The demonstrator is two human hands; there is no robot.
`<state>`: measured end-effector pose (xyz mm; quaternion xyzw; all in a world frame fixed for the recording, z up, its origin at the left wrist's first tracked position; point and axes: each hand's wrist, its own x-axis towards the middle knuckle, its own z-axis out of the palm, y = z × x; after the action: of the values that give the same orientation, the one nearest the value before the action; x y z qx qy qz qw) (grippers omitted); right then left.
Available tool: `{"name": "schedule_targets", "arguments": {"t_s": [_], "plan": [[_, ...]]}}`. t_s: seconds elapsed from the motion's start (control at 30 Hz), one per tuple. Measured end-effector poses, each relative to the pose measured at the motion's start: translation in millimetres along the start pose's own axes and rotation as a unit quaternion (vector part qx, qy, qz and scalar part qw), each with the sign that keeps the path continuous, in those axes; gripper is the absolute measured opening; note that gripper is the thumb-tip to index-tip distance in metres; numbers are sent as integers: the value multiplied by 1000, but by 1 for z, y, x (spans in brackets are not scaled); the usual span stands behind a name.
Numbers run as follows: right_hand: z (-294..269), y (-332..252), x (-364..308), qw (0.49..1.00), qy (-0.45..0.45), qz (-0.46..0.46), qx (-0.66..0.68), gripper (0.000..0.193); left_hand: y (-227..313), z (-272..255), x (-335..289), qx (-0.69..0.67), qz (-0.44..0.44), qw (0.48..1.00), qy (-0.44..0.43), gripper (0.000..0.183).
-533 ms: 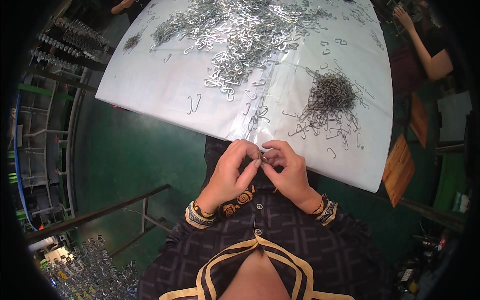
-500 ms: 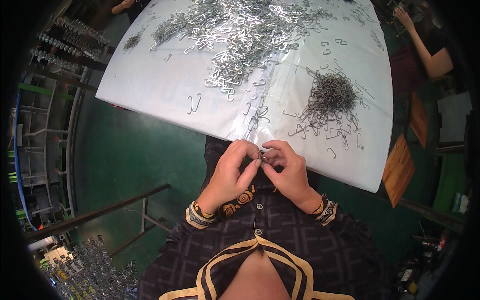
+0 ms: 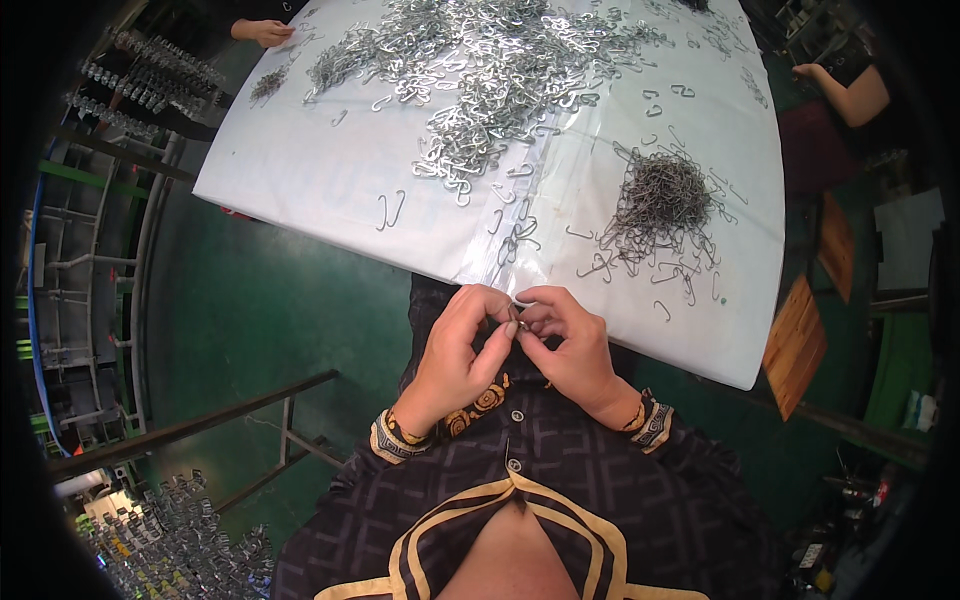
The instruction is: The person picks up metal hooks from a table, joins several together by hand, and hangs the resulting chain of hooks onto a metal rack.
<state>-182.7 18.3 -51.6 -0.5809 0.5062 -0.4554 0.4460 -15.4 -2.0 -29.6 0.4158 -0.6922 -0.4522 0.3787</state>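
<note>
At the near edge of the table, my left hand (image 3: 468, 338) and my right hand (image 3: 567, 342) meet fingertip to fingertip. Both pinch a small metal hook (image 3: 519, 325), mostly hidden by the fingers. Just beyond my hands, several loose silver hooks (image 3: 519, 238) lie along a clear-taped strip. Farther back spreads a big heap of shiny silver open hooks (image 3: 500, 85). To the right of my hands sits a darker pile of thin bent wire pieces (image 3: 664, 195), with strays around it.
The white-covered table (image 3: 300, 190) ends just beyond my hands. Another person's hand (image 3: 268, 33) rests near its far left edge; a second person's arm (image 3: 845, 92) is at the right. A metal rail (image 3: 210, 422) stands left, wooden boards (image 3: 797, 345) right.
My hands stay together, with the fingers shifting slightly around the hook. The far-left person's hand has come onto the table edge; the right-hand person's arm has lowered.
</note>
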Motion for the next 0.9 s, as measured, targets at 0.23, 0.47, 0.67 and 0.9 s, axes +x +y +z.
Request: {"name": "schedule_targets", "arguments": {"t_s": [0.23, 0.47, 0.67, 0.9], "plan": [[-2, -5, 7, 999, -35, -35, -15, 37, -1, -2, -5, -24, 15, 1000, 13, 6], [-32, 17, 50, 981, 19, -117, -154, 25, 0, -7, -11, -20, 36, 998, 41, 8], [-15, 59, 114, 928, 84, -112, -345, 19, 0, -6, -10, -17, 40, 999, 30, 9], [5, 70, 139, 896, 76, -91, -428, 17, -5, -5, -16, -1, 40, 998, 39, 9]]}}
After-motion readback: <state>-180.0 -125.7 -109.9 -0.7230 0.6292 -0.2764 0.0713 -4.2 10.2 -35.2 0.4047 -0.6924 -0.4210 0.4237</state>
